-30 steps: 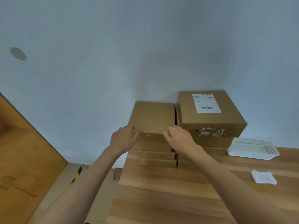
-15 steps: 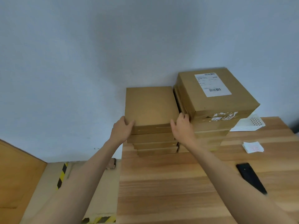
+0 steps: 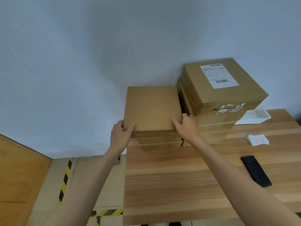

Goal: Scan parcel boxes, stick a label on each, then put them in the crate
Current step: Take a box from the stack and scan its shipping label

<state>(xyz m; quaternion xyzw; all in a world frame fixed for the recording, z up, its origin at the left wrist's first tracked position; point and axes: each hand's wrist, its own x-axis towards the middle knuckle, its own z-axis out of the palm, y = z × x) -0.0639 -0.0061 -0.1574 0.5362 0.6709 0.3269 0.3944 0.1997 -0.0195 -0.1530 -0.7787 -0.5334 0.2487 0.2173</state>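
The big brown cardboard box [image 3: 228, 88] on top of the right pile has a white paper label [image 3: 219, 76] with two black barcodes. Its small print is too blurry to read, maybe an address.

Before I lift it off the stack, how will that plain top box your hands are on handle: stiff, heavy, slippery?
The plain top box is flat corrugated cardboard with crisp edges, so probably stiff. It looks thin, so likely light. The left hand and right hand grip its near corners; glossy tape along the front edge may be slick.
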